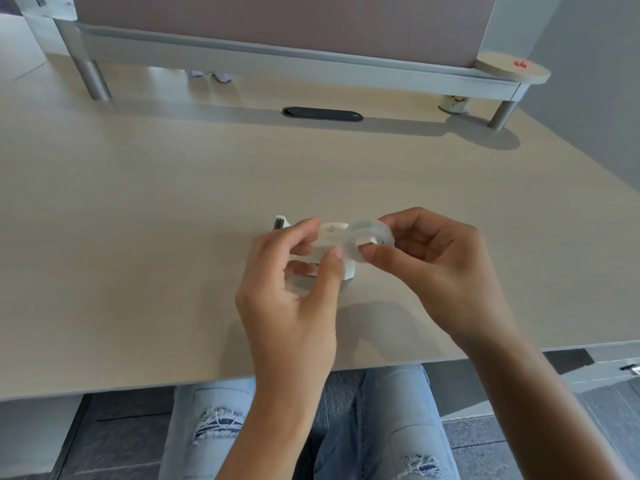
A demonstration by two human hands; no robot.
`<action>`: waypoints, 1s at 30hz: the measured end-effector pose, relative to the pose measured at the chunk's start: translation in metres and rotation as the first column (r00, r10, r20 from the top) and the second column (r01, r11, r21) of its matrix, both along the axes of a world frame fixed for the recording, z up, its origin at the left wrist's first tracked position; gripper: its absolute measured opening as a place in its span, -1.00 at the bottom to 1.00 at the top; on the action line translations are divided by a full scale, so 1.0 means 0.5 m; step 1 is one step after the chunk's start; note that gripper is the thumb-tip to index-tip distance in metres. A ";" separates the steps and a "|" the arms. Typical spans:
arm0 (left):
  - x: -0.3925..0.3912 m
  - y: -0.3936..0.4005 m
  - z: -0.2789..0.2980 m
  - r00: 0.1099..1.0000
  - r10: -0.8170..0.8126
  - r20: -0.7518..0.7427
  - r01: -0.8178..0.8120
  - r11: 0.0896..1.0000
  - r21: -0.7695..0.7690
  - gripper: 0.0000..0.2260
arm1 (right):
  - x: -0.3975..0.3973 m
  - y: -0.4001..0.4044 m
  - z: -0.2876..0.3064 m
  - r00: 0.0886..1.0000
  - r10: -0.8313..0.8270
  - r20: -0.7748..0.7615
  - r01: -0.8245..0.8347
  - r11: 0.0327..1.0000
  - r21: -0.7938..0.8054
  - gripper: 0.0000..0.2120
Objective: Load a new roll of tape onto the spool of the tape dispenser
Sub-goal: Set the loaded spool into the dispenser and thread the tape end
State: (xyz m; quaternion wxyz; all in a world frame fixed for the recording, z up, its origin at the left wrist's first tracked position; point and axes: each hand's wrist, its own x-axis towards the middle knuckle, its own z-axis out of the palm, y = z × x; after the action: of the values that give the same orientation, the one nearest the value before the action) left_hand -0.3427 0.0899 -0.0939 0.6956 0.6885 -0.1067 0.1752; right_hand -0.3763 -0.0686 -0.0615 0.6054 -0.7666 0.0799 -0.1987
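Note:
A small white tape dispenser (pixel 330 242) is held just above the beige desk (pixel 173 220), its metal cutter end (pixel 280 224) pointing left. My left hand (pixel 294 289) is shut around its body, thumb and fingers pinching its sides. My right hand (pixel 440 268) grips a clear roll of tape (pixel 372 233) between thumb and fingers. The roll touches the dispenser's right end. A small white spool piece shows in the roll's centre. Fingers hide much of the dispenser's lower body.
A raised shelf on metal legs (pixel 93 77) spans the back of the desk. Below it are a black cable slot (pixel 322 114) and a small jar (pixel 453 103). A round wooden disc (pixel 512 67) sits at the shelf's right end. The desk's front edge runs just above my knees.

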 end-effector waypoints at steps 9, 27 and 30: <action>0.075 0.026 -0.024 0.964 0.109 -0.242 0.023 0.873 0.486 -0.12 | 0.091 -0.005 -0.018 0.997 -0.044 -0.056 0.032 0.979 -0.202 -0.78; 0.059 0.033 -0.034 0.987 0.104 -0.120 -0.016 0.815 0.579 -0.33 | 0.114 -0.004 0.008 0.990 0.023 -0.137 -0.097 0.821 -0.563 -0.83; 0.057 0.034 -0.035 0.989 0.106 -0.107 -0.024 0.814 0.580 -0.34 | 0.119 0.000 0.019 0.984 0.016 -0.178 -0.122 0.787 -0.605 -0.86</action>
State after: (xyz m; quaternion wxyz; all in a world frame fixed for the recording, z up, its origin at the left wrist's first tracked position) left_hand -0.3141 0.1070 -0.1113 0.4534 0.8803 -0.0840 0.1116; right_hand -0.3168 -0.0687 -0.0518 0.3220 -0.9375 0.0322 -0.1279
